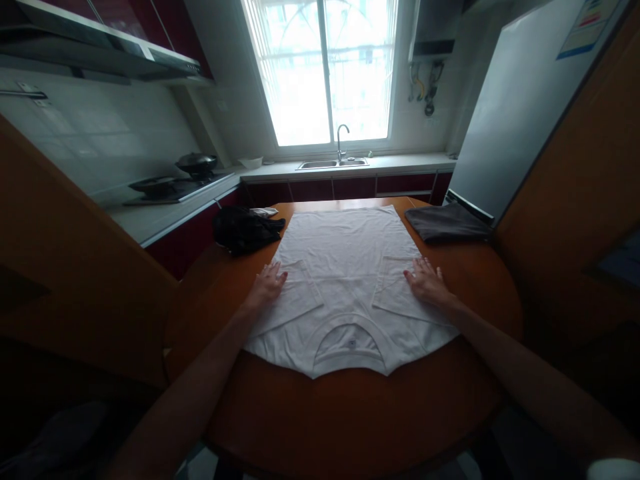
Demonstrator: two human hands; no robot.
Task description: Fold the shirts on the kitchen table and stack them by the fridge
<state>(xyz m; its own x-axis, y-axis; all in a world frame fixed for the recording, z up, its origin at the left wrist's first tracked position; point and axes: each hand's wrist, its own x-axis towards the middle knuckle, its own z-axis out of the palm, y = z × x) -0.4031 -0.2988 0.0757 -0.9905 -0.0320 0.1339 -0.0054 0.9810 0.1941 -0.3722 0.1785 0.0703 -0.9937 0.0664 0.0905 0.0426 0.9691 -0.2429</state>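
Left hand point(270, 284) and right hand point(427, 283) flat, fingers slightly spread, one on each turned-in sleeve of the white T-shirt point(345, 243). Shirt spread on the wooden table point(350, 417), collar toward the person. Neck mark point(352, 344) too small to read. Black garment point(245, 231), left: bunched, details lost. Fridge sticker point(586, 28): illegible, cut off at top. Window point(295, 80) overexposed.

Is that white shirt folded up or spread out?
Mostly spread: the white shirt lies flat on the table, but both sleeves are folded inward over its body, under the left hand and right hand.
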